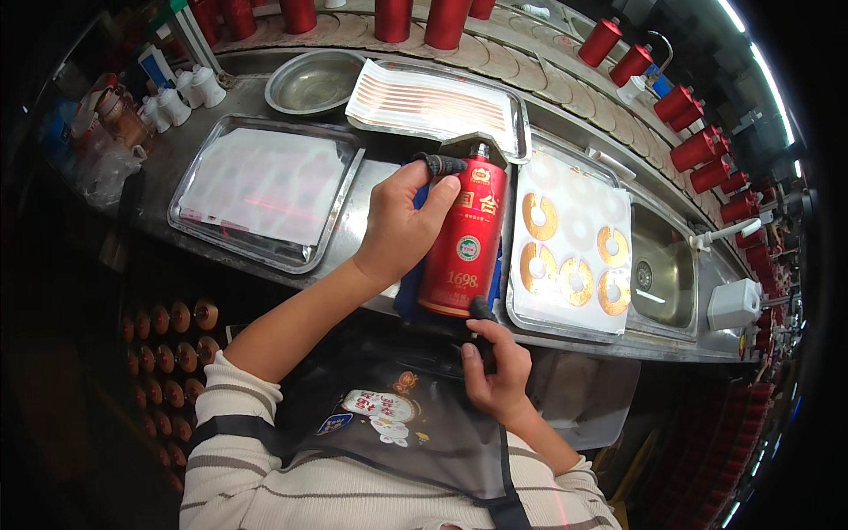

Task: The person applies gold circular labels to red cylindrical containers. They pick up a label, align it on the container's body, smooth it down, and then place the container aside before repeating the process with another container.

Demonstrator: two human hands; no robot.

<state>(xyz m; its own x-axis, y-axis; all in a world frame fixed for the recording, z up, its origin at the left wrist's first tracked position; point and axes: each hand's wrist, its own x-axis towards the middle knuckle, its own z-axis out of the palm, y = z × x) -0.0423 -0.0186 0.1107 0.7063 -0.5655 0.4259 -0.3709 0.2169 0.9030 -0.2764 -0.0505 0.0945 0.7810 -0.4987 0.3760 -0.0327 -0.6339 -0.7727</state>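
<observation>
One red bottle, two hands

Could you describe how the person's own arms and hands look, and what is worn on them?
Both hands, the left hand and the right hand, are bare: no gloves, rings or watch can be seen. The sleeves are of a cream knit with thin dark stripes, pushed up so that the forearms are uncovered. A dark apron with small cartoon stickers covers the chest.
</observation>
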